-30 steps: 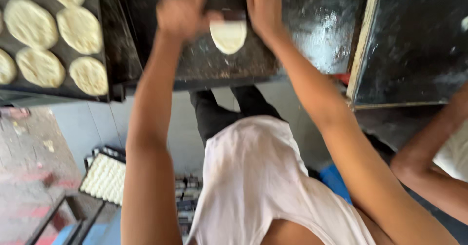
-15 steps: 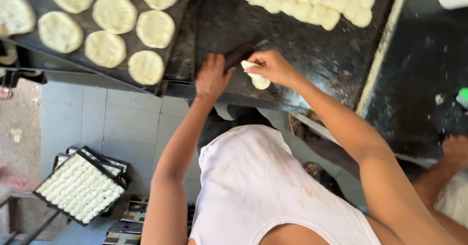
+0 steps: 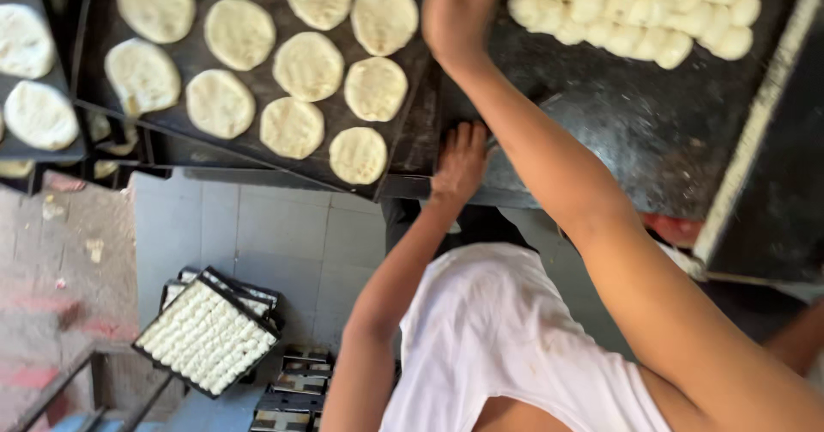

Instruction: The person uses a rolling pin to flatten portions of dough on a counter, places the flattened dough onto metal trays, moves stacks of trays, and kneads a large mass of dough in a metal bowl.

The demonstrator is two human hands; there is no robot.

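Resting flat and open on the dark worktop (image 3: 601, 123), left hand (image 3: 461, 161); right hand (image 3: 459, 7) grip unclear.

Pale cream dough discs (image 3: 307, 65) on black tray (image 3: 403, 153), white shirt (image 3: 489, 329).

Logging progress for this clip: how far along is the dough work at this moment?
Done: ten flattened dough rounds lie on the dark tray. In hand: the right hand reaches beside the pile of dough balls; the left hand rests on the worktop edge. Left: that pile remains unflattened.
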